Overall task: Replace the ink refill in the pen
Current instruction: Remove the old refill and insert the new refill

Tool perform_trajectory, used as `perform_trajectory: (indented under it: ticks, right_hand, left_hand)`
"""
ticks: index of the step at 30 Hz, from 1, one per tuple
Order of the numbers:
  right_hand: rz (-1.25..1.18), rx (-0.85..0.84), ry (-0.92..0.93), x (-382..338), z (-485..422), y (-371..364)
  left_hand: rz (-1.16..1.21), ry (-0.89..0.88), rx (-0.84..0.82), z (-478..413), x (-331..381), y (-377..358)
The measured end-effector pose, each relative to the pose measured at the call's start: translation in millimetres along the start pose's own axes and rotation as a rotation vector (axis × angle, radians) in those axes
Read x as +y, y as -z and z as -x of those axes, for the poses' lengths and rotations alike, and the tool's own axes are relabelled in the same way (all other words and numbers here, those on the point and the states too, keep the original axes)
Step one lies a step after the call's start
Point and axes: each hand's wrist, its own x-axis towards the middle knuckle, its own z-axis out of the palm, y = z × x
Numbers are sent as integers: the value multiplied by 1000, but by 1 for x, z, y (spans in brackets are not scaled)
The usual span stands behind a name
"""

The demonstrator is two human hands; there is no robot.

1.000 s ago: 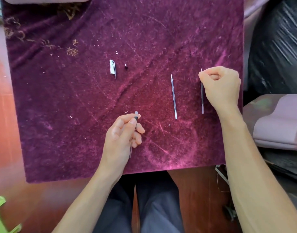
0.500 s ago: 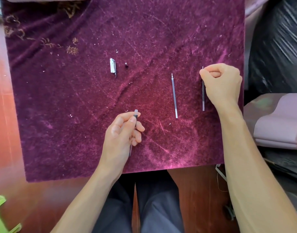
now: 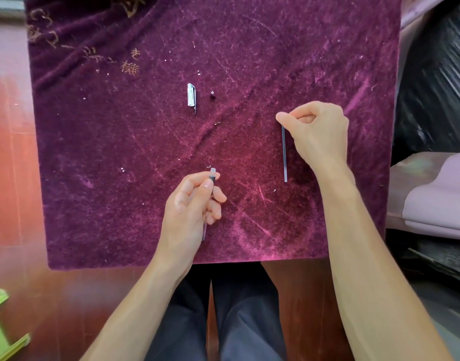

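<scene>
My left hand point(image 3: 195, 204) is shut on the pen barrel point(image 3: 212, 175). Its grey open end sticks out past my fingertips and its clear tail shows below my palm. A thin ink refill point(image 3: 284, 155) lies straight on the purple velvet cloth point(image 3: 119, 152). My right hand point(image 3: 318, 131) pinches the far tip of this refill between thumb and forefinger. The second refill seen earlier is hidden, probably under my right hand or forearm. The clear pen cap point(image 3: 191, 98) and a tiny black piece point(image 3: 212, 93) lie apart on the cloth, farther from me.
The cloth covers a reddish wooden table point(image 3: 13, 178). A green plastic object point(image 3: 0, 332) sits at the lower left. Pale folded fabric point(image 3: 432, 194) and dark plastic wrap point(image 3: 437, 74) lie off the right edge. My legs show below the table edge.
My right hand has moved left from the right-hand refill to the middle one and now pinches its tip. The right-hand refill is out of sight. My left hand has stayed in place.
</scene>
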Motion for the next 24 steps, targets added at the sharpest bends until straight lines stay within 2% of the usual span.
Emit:
perform_trajectory:
  ticks: [18,24]
  right_hand:
    - [95,-111,-38,-7,-7,-1]
    - [-82,-147,12,-19,4,8]
  left_hand:
    - [36,-9,-7,-1,-2,13]
    - [22,3,8,-3,-2,19]
